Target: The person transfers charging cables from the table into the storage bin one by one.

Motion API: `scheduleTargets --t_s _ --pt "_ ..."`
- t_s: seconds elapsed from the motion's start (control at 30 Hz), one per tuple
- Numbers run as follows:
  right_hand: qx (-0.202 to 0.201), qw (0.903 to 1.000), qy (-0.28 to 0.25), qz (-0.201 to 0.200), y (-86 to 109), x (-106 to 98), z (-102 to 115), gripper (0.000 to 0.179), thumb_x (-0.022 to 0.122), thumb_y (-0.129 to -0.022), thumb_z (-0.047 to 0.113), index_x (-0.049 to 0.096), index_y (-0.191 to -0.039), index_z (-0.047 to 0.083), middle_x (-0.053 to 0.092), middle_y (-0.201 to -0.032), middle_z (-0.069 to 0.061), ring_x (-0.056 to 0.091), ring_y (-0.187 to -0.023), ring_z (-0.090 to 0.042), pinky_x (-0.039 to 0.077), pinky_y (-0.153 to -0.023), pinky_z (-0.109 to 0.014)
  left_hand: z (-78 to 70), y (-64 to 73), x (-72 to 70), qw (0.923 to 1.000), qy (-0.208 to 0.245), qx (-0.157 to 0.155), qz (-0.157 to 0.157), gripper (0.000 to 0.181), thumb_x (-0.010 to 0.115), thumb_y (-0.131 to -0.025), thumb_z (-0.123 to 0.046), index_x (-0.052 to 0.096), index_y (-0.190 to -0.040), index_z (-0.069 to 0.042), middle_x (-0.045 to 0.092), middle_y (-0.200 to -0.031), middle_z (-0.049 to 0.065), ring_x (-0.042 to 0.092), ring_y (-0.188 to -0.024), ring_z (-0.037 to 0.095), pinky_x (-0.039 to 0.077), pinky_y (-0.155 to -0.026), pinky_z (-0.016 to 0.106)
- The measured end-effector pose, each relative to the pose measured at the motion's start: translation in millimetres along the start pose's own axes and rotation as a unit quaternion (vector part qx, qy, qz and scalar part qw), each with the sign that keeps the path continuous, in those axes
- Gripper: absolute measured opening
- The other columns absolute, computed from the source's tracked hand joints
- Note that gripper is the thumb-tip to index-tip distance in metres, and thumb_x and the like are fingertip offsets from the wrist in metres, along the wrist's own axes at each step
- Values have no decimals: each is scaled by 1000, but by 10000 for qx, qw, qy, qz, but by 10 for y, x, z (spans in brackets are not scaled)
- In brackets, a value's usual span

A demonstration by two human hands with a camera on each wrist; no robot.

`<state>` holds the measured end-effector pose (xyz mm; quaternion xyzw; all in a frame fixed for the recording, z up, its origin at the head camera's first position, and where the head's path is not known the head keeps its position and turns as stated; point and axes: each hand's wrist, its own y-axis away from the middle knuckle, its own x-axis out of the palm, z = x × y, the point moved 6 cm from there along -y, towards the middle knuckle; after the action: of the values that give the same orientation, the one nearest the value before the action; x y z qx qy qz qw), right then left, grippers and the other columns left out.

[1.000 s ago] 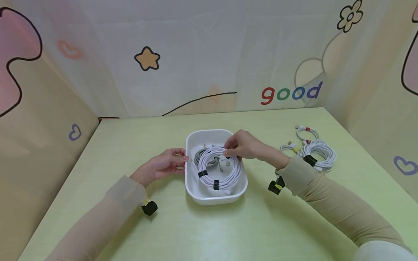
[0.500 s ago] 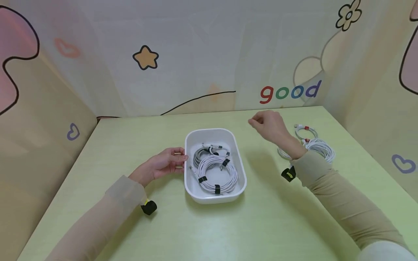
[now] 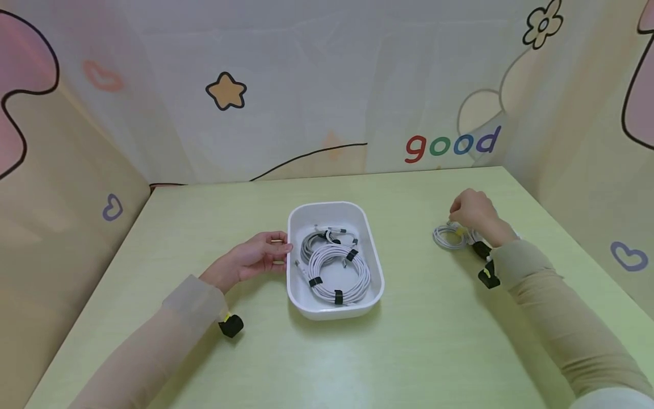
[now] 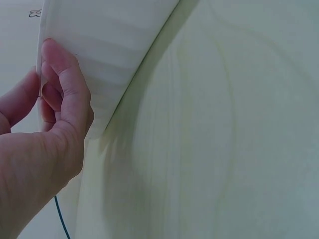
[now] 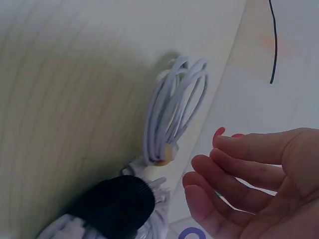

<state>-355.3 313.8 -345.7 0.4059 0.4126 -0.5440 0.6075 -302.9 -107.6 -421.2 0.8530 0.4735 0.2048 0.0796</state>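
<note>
A white plastic tub (image 3: 334, 314) stands mid-table. My left hand (image 3: 259, 255) grips its left rim, with the thumb at the rim and the fingers along the outer wall in the left wrist view. Inside lie a large white cable coil (image 3: 352, 296) with black straps and a grey cable coil (image 3: 307, 246) behind it. My right hand (image 3: 475, 210) hovers over the cables at the right, fingers loosely bent and holding nothing. Beside it in the right wrist view are a small white cable coil (image 5: 153, 117) with a yellow tie and a bundle's black strap (image 5: 117, 206).
A pale green-yellow table (image 3: 204, 341) lies under everything. Printed cloth walls (image 3: 306, 85) rise along its back and both sides. The right hand and sleeve hide most of the remaining cables at the right.
My right hand has let go of a small white cable in the tub, risen, and moved right over the other cables. The left hand keeps its grip on the rim.
</note>
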Motion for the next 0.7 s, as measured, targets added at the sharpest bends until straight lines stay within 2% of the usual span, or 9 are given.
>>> scheduleTargets --t_s 0.17,0.27,0.37,0.53,0.7 --pt "199 9983 380 388 30 86 -141 19 68 -79 14 67 -85 -4 66 -84 -19 56 -74 -30 48 -59 -36 2 -5 -4 10000 -77 -27 -45 17 51 -98 -4 42 -113 -1 60 -90 2 61 -77 13 57 -71 27" --pt "194 9974 578 390 31 110 -161 15 68 -75 13 65 -81 0 63 -78 -13 54 -71 -27 44 -55 -33 -4 -5 6 9999 -86 -39 -53 19 50 -98 -4 42 -114 0 60 -90 2 61 -77 13 57 -71 27" --pt "90 9975 646 286 24 119 -147 15 67 -74 12 64 -82 -1 64 -78 -14 56 -71 -27 45 -57 -34 -10 -3 16 9999 -77 -58 -74 19 50 -98 -4 41 -115 0 60 -91 2 61 -77 14 58 -71 27" --pt "-99 9990 374 205 5 129 -122 22 67 -75 9 67 -90 -7 67 -87 -20 58 -75 -29 49 -65 -38 -17 14 27 9999 -55 -80 -70 20 50 -98 -4 41 -116 0 60 -91 2 61 -76 13 58 -70 27" --pt "-139 9993 -186 290 -16 131 -103 22 68 -78 7 65 -93 -9 64 -82 -19 56 -66 -23 47 -58 -29 -21 25 33 10000 3 -80 -40 21 50 -98 -3 40 -116 0 59 -92 2 60 -76 13 57 -69 26"
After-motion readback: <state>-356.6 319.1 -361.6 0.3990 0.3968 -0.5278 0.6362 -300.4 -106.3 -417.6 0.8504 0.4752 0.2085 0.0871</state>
